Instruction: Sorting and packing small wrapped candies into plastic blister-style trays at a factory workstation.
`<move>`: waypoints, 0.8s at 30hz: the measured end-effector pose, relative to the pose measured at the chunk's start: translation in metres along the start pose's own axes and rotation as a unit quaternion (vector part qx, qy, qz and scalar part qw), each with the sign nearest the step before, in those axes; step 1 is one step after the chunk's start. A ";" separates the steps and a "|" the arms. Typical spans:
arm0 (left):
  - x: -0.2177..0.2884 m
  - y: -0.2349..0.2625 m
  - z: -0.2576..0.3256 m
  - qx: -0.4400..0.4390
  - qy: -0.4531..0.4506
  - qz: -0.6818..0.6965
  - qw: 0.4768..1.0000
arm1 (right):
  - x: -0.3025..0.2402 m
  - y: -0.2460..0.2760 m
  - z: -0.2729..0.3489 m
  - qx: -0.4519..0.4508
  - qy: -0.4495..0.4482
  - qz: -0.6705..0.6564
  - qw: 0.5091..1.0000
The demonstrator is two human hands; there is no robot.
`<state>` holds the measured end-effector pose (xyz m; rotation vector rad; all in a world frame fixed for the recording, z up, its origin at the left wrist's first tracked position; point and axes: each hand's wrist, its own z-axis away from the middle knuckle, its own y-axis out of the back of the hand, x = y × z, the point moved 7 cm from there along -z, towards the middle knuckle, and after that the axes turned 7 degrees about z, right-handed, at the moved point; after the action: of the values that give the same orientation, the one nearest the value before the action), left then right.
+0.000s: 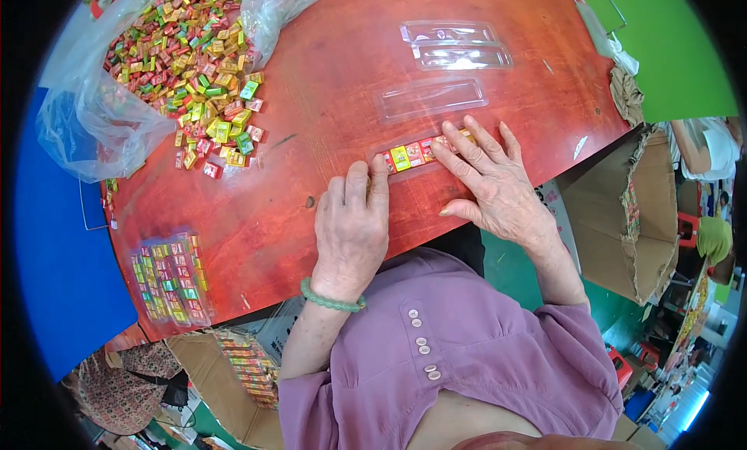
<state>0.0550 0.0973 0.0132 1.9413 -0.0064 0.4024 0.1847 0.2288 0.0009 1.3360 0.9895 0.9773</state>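
A short row of small red and yellow wrapped pieces (410,156) lies in a narrow clear plastic tray on the red table. My left hand (352,224), with a green bead bracelet on its wrist, is at the tray's left end. Its fingers are bent and held close together; whatever is between them is mostly hidden. Over the right part of the row, my right hand (492,181) lies with fingers spread and fingertips touching the pieces, covering some of them. Beyond the row are a single clear tray (433,100) and more clear trays (455,45).
A big pile of small coloured pieces (210,68) spills from a clear plastic bag (101,131) at the far left. Several filled trays (170,280) lie side by side at the table's left edge. Cardboard boxes (615,209) stand below the table. Other people are in the background.
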 end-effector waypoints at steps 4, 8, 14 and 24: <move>0.006 -0.005 -0.003 -0.034 -0.018 -0.098 0.994 | -0.013 0.010 -0.005 0.009 0.003 -0.005 1.000; 0.006 -0.005 -0.005 -0.054 -0.010 -0.120 0.991 | -0.032 0.005 -0.018 -0.009 0.048 -0.034 0.998; -0.002 -0.001 0.003 -0.042 0.044 0.002 0.998 | -0.037 0.006 -0.021 -0.034 0.049 -0.028 0.998; -0.046 0.078 0.082 0.134 0.153 0.173 0.964 | -0.130 0.010 -0.032 -0.055 0.182 -0.087 0.978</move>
<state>0.0194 -0.0161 0.0420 2.1269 -0.0965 0.9755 0.1156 0.1146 0.0117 0.9786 1.2861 1.1478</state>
